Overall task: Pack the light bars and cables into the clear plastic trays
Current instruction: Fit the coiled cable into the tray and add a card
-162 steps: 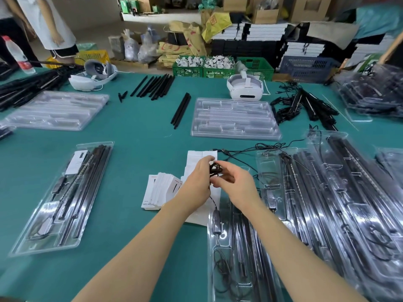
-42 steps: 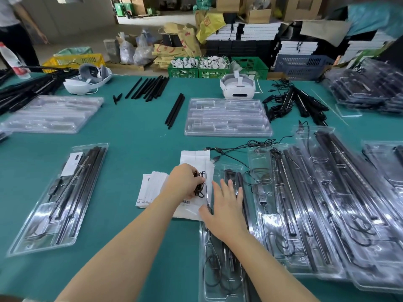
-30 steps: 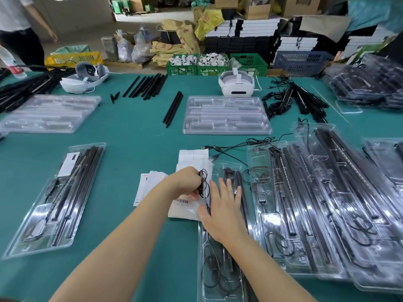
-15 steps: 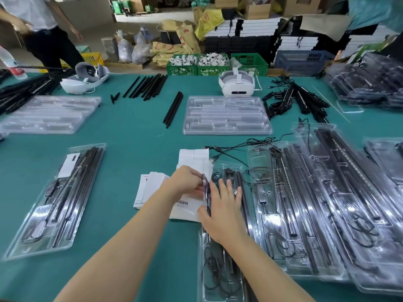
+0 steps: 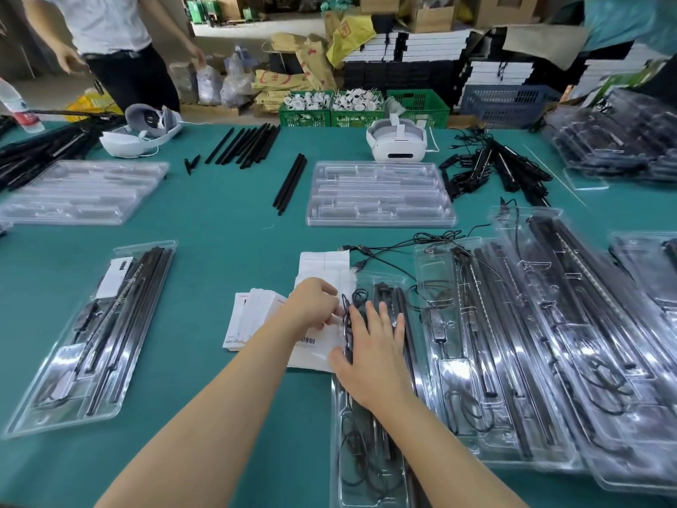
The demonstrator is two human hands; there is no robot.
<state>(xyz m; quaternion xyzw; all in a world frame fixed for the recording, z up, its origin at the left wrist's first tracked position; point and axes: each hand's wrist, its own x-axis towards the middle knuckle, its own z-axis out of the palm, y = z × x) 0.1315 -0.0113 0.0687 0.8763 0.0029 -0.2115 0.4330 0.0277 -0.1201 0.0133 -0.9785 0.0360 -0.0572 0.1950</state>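
Teal table [image 5: 227,243], black light bars [image 5: 289,183], white headset [image 5: 397,143].

We see shiny see-through plastic trays [image 5: 381,194], dull black bars [image 5: 289,183], white paper cards [image 5: 256,313] and a smooth green table [image 5: 219,232].

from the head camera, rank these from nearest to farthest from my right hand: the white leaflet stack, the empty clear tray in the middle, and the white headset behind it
1. White leaflet stack, just left of the right hand.
2. Empty clear tray, ahead at mid-table.
3. White headset, beyond that tray near the far edge.
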